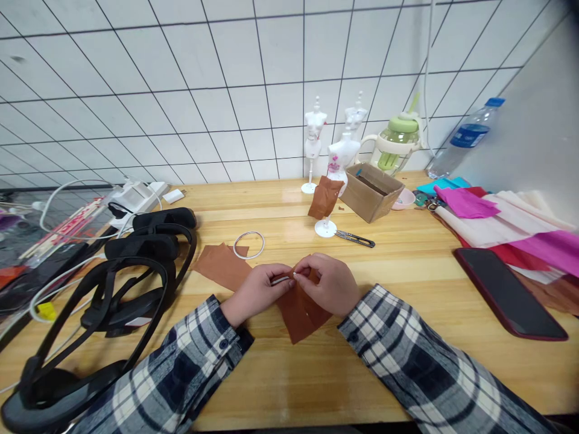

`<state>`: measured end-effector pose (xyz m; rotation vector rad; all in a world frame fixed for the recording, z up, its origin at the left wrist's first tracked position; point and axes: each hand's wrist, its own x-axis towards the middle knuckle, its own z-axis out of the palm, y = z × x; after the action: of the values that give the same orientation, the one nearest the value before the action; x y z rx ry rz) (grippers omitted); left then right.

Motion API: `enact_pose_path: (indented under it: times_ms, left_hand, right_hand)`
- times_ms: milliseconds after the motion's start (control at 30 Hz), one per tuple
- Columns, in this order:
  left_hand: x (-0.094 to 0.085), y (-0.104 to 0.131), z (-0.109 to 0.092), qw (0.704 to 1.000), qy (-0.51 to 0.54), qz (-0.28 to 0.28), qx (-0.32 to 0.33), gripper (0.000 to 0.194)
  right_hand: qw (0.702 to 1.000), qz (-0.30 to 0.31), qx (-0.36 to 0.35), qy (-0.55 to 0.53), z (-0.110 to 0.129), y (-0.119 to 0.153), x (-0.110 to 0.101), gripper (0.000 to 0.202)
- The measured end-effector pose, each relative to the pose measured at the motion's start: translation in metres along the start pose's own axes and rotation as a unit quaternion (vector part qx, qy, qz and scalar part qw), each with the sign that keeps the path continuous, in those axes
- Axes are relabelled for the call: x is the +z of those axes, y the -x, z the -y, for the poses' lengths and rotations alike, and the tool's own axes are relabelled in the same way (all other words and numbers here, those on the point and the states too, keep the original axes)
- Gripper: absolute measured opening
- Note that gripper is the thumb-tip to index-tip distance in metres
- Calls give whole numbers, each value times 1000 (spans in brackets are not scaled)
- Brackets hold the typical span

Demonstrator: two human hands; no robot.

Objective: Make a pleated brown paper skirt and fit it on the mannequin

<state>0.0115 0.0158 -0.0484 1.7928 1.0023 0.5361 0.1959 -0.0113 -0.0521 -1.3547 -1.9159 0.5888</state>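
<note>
My left hand (pixel 265 286) is closed on the upper edge of a piece of brown fabric (pixel 302 316), which hangs down to the tabletop. A thin pale curved strip (pixel 280 279) shows by its thumb; I cannot tell what it is. Close beside it, my right hand (pixel 330 283) pinches the same edge, fingertips together. A tiny white spot sits at those fingertips, too small to name. Behind my left hand lie more brown fabric pieces (pixel 219 265), with a silver ring (pixel 248 245) resting partly on them.
Small white dress forms (pixel 342 154) stand at the back, one draped with brown cloth (pixel 325 198). Thread snips (pixel 356 239) lie near its base. A cardboard box (pixel 368 196), a green-lidded cup (pixel 398 141), coloured fabrics (pixel 488 217) and a phone (pixel 509 292) are rightward; black headsets (pixel 108 295) crowd the left.
</note>
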Motion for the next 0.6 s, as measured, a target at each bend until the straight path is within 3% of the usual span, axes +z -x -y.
enact_pose_path:
  times_ms: [167, 367, 600]
  left_hand:
    - [1, 0, 8, 1000, 1, 11, 1, 21]
    - [-1, -1, 9, 999, 53, 5, -3, 20]
    - [-6, -1, 9, 990, 131, 19, -39, 28]
  right_hand:
    - [1000, 3, 9, -19, -2, -1, 1, 4]
    - [988, 29, 75, -129, -4, -3, -1, 7]
    - [977, -13, 143, -158, -20, -11, -7, 10]
